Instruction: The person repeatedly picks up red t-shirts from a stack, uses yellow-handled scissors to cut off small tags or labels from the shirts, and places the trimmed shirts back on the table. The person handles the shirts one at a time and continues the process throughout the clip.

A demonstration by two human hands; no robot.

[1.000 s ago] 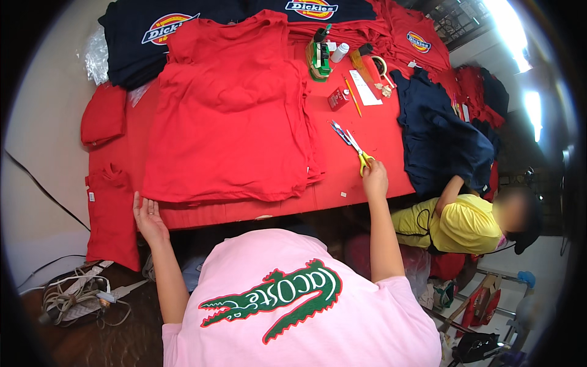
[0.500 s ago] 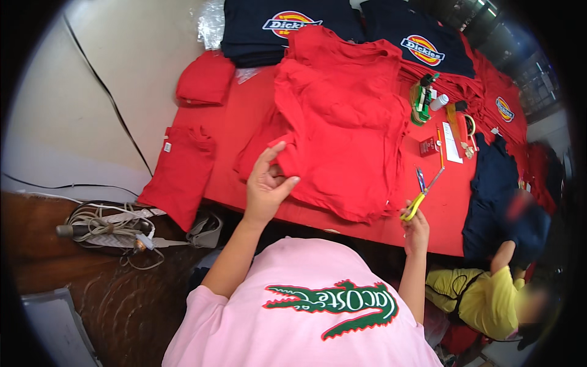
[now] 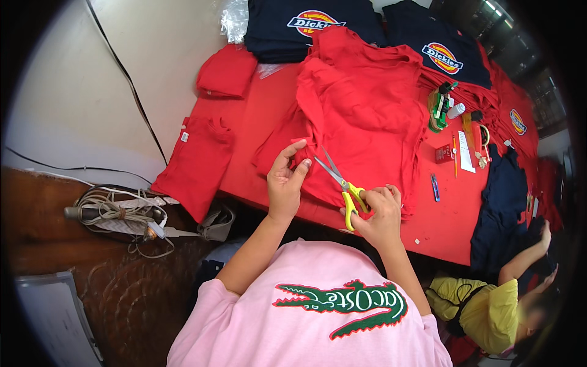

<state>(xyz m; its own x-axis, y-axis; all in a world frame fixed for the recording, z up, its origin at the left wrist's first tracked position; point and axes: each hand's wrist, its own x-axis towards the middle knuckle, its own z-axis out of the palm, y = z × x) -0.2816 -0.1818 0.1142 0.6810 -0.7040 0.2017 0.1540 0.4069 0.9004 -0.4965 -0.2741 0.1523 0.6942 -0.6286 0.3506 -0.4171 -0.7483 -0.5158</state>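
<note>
A pile of red T-shirts (image 3: 367, 110) lies in front of me on the red-covered table. My left hand (image 3: 286, 180) is at its near left edge, thumb and forefinger closed on a bit of the red T-shirt's fabric. Yellow-handled scissors (image 3: 347, 186) are in my right hand (image 3: 382, 214), with fingers in the loops. Their blades are spread and point up and left over the cloth, close to the fingers of my left hand. Whether the blades touch the fabric, I cannot tell.
Navy printed shirts (image 3: 306, 27) are stacked at the back. Folded red shirts (image 3: 195, 159) lie on the left. Thread snips (image 3: 435, 187), a green tape dispenser (image 3: 438, 109) and a small red box (image 3: 444, 153) sit right. A co-worker in yellow (image 3: 483, 312) is at far right.
My right hand has brought the scissors leftward from the table's right side to beside my left hand, and their blades now stand apart. The thread snips show on the table. The view has shifted slightly.
</note>
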